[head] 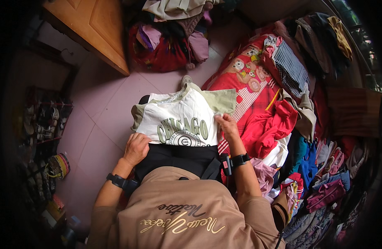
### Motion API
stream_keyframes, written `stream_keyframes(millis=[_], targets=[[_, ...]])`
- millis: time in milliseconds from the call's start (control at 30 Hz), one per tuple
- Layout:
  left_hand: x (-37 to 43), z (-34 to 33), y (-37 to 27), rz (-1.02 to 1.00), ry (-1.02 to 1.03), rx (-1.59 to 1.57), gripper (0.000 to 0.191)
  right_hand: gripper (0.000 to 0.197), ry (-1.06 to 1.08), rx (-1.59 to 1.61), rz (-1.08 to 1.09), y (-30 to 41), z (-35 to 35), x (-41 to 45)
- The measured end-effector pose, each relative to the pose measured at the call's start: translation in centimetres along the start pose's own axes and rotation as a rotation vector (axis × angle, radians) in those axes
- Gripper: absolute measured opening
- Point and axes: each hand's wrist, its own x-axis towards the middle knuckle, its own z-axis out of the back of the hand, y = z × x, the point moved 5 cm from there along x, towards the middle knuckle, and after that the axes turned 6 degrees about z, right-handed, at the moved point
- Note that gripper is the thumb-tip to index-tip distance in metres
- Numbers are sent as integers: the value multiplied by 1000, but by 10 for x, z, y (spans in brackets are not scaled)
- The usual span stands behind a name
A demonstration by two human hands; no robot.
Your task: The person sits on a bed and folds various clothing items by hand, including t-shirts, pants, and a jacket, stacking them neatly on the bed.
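A white T-shirt (181,112) with pale green sleeves and printed lettering lies across my lap, over black trousers (178,155). Its neckline points away from me, and the lower part of the print is cut off at the near edge, where the cloth appears folded under. My left hand (137,148) grips the near left corner between thumb and fingers. Higher up on the other side, my right hand (227,125) pinches the shirt's right edge just below the sleeve. A shoe (186,81) shows past the collar.
A red bear-print quilt (240,77) lies to the right, bearing a checked garment (289,67) and a red garment (268,129). More clothes (328,186) are heaped nearer me. Ahead stands a stuffed red bundle (160,53), beside a wooden door (94,31). A shoe rack (49,118) stands left.
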Motion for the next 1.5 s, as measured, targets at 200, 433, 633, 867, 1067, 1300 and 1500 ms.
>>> stream_keyframes(millis=[200, 433, 633, 867, 1067, 1300, 1500], targets=[[-13, 13, 4, -16, -114, -13, 17, 18, -106, 247, 328, 82, 11, -43], [-15, -5, -4, -57, -9, -58, 17, 12, -222, -27, -11, -27, 59, -96], [-9, 0, 1, 0, 8, 0, 19, 20, 124, -99, 9, -24, 33, -105], [52, 83, 42, 53, -336, 144, 14, 23, 197, -379, 252, 136, 1, -52], [52, 184, 7, 6, -602, 152, 19, 23, 280, -367, 551, 229, -40, -71], [-36, 97, 10, 92, -233, 71, 17, 18, 240, -410, 249, 117, -11, -102], [-94, -6, 26, 375, 90, -271, 16, 18, 164, -717, 236, 16, 38, -130]])
